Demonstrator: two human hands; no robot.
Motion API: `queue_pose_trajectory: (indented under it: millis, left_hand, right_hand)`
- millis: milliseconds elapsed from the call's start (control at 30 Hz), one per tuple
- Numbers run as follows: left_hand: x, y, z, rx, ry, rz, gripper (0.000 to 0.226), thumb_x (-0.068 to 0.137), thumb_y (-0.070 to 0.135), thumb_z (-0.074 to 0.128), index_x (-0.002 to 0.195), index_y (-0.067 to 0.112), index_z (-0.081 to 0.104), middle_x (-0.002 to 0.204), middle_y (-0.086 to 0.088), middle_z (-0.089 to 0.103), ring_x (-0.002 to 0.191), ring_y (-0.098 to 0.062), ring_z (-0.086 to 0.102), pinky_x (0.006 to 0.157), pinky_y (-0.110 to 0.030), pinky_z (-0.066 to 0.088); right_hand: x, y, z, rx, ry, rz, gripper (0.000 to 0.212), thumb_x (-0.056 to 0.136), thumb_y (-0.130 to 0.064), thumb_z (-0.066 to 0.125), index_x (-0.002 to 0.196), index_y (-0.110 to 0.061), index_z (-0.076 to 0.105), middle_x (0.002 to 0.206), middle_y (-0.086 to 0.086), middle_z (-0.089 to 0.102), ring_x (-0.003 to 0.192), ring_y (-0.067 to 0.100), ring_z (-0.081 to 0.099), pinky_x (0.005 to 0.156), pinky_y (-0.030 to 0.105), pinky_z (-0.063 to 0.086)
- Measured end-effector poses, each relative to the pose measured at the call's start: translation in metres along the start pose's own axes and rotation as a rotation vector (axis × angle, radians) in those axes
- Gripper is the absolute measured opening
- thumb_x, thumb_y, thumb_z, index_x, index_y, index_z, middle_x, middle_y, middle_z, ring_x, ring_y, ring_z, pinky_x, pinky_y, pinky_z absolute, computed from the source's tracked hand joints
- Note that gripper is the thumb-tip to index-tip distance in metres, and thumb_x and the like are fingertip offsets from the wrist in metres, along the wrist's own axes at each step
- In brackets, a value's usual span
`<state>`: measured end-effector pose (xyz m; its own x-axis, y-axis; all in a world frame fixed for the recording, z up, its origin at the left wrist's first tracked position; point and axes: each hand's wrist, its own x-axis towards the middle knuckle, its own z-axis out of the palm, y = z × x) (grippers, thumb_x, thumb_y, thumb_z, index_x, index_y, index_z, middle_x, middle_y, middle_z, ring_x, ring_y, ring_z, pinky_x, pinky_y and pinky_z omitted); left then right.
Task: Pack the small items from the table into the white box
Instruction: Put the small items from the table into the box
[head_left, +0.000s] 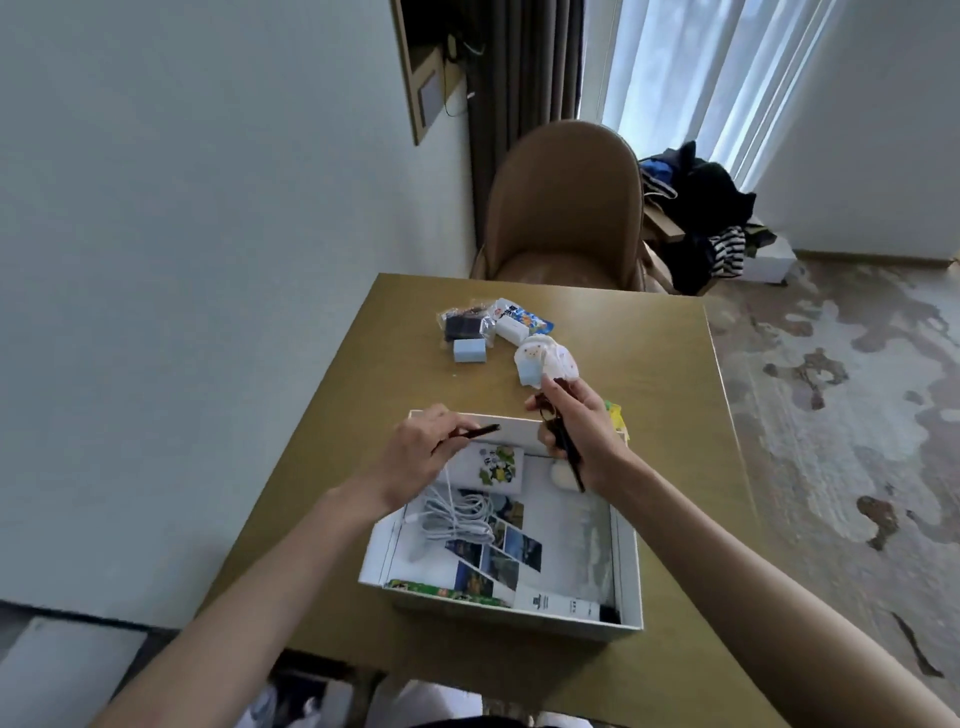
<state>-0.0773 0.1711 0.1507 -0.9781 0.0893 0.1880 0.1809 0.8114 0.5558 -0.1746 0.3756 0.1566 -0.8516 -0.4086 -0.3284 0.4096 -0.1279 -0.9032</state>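
The white box (626, 571) lies open on the table near me. Inside are a coiled white cable (460, 517), a white pack with green print (493, 467), photo cards (506, 553) and a small round pale item (561, 475). My left hand (421, 452) pinches a thin dark stick (480, 431) above the box's far left part. My right hand (582, 431) grips another dark stick-like thing (569, 452) over the far right rim. Beyond it on the table lie a white plush toy (543, 361), a light blue block (469, 351), a white block (511, 329), a colourful packet (530, 314) and a dark wrapped item (462, 325).
The wooden table (649, 374) stands against the wall on the left. A brown chair (563, 208) is tucked in at its far side. A yellow-green thing (617, 415) peeks out behind my right hand. Clothes (701, 208) are piled on the floor at the right.
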Motion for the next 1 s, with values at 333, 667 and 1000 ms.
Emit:
queue_pose_trajectory:
  millis: [333, 667, 1000]
  left_hand:
    - [-0.033, 0.028, 0.050, 0.137, -0.504, -0.111, 0.029, 0.097, 0.021, 0.046, 0.125, 0.025, 0.053, 0.125, -0.003, 0.059, 0.110, -0.021, 0.056, 0.088, -0.036, 0.048]
    - [-0.042, 0.008, 0.056, 0.039, -0.639, -0.055, 0.037, 0.089, 0.005, 0.055, 0.120, 0.023, 0.061, 0.121, 0.001, 0.063, 0.111, -0.014, 0.056, 0.095, -0.029, 0.046]
    - [-0.062, -0.019, 0.040, 0.018, -0.626, -0.097, 0.031, 0.088, 0.007, 0.055, 0.111, 0.026, 0.065, 0.113, 0.007, 0.066, 0.098, -0.006, 0.059, 0.083, -0.018, 0.046]
  right_hand:
    - [-0.047, 0.038, -0.026, -0.516, -0.147, 0.218, 0.032, 0.092, -0.035, 0.065, 0.107, -0.012, 0.049, 0.096, 0.010, 0.070, 0.054, 0.012, 0.057, 0.042, 0.025, 0.043]
    - [-0.062, 0.057, -0.036, -0.784, -0.158, 0.294, 0.036, 0.086, -0.012, 0.066, 0.118, -0.021, 0.052, 0.107, 0.008, 0.061, 0.079, 0.014, 0.062, 0.056, 0.023, 0.050]
    - [-0.054, 0.086, -0.010, -0.914, -0.165, 0.290, 0.043, 0.086, -0.002, 0.060, 0.119, -0.027, 0.049, 0.104, 0.003, 0.059, 0.087, 0.018, 0.059, 0.060, 0.023, 0.050]
